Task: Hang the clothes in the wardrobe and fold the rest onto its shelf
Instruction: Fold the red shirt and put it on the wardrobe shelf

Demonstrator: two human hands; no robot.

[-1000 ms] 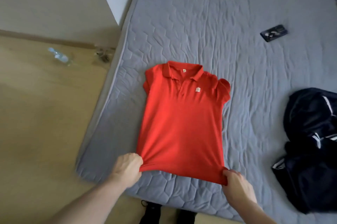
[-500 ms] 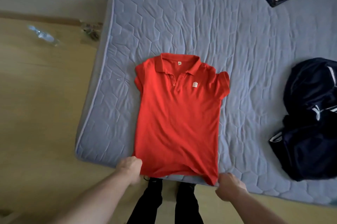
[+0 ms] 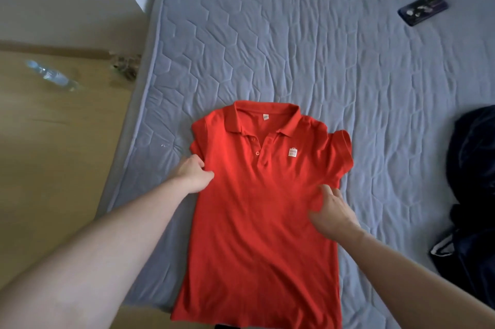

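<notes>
Both hands are pressing on a red polo shirt (image 3: 257, 208) lying face-up on the grey mattress (image 3: 294, 47): left hand (image 3: 194, 171) curled at its left sleeve, right hand (image 3: 332, 212) spread flat below the right sleeve.

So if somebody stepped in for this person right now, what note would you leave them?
Left hand: closed on the left edge of the red short-sleeved polo shirt, below its sleeve.
Right hand: open, fingers spread on the shirt's right side.
The shirt lies face up, spread on the grey quilted mattress; dark navy clothes are heaped at the right.
Done: shirt laid out.
Left: fold it, deal with the navy heap, put everything away. No wardrobe is in view.
</notes>
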